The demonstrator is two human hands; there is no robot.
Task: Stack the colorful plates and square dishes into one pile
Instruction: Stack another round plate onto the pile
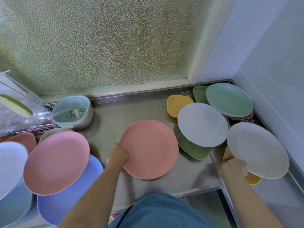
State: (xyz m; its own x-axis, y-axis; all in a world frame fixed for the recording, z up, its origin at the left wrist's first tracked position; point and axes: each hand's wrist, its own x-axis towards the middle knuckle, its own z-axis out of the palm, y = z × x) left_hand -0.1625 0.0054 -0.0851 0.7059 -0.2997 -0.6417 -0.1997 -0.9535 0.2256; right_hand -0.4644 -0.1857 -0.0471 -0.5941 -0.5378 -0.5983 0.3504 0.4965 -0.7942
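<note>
Biggest risk was the heaps on either side of you, honestly. The pile at the left of the frame had a pink plate [56, 162] tilted up over a purple dish [69, 191], with a white plate [11, 163] leaning beside it, so one nudge from your forearm could've sent that lot sliding. Same on the right: the grey plate [202, 124] sat crooked on a green square dish [192, 149], and the teal plate [229, 99] was propped over other dishes in the upper right corner. Pull one out carelessly and the rest would probably shift.

Next worry was that you were holding two plates at once, each only by its rim. The salmon plate [148, 149] lay mid-frame on the steel table [189, 175], looking flat or nearly so, and your left hand [117, 155] gripped its left edge, fingers curled under where I couldn't see them, thumb side on top. Your right hand [233, 167] pinched the near-left rim of the off-white plate [257, 149], which was tilted up above a yellow dish [253, 179] at lower right. With that grip the plate could've pivoted and clipped the yellow one.
</note>
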